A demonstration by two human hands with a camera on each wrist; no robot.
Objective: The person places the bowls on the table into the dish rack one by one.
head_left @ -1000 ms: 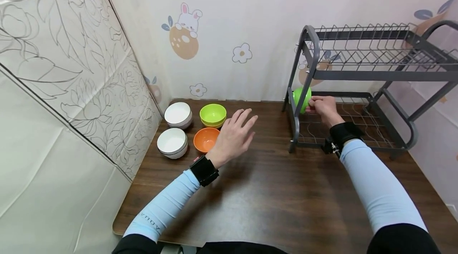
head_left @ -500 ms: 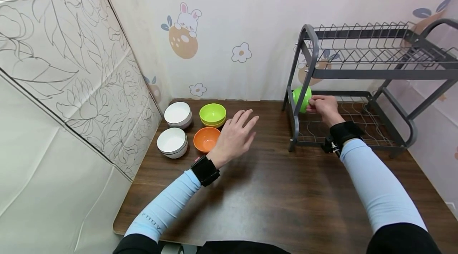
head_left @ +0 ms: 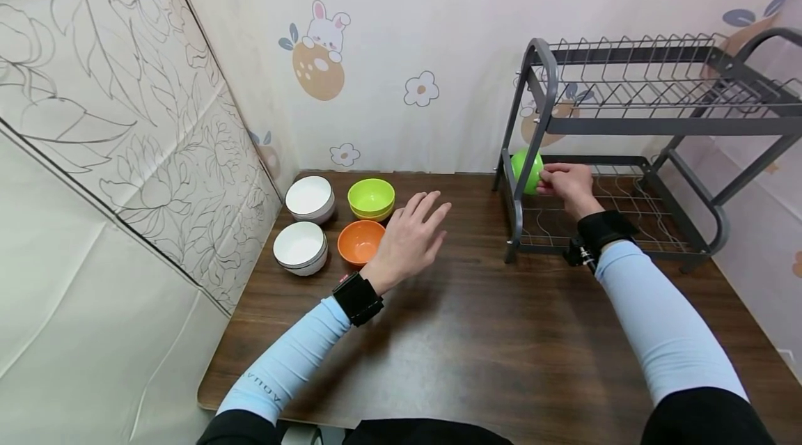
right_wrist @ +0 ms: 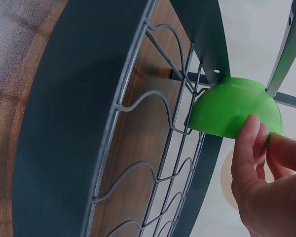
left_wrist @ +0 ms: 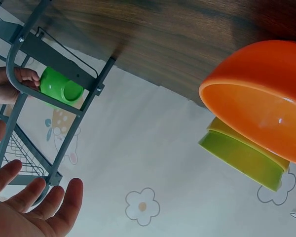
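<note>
In the head view my right hand [head_left: 569,187] pinches the rim of a green bowl [head_left: 525,170] at the left end of the dish rack's lower tier. The right wrist view shows this bowl [right_wrist: 237,108] tipped on its side against the wire grid, thumb and fingers at its edge. My left hand [head_left: 407,239] hovers with spread fingers beside an orange bowl [head_left: 360,243], holding nothing. Behind the orange bowl sits a lime green bowl [head_left: 372,197] nested on a yellow one [head_left: 371,217]. Two stacks of white bowls [head_left: 301,248] stand to their left.
The grey two-tier dish rack [head_left: 664,126] stands on the right of the brown wooden table [head_left: 476,340]. Its upper wire tier overhangs my right hand, and a post rises left of the green bowl. A patterned wall [head_left: 407,27] lies behind the table.
Both hands and the green bowl hold nearly the same place. The head view has shifted very slightly.
</note>
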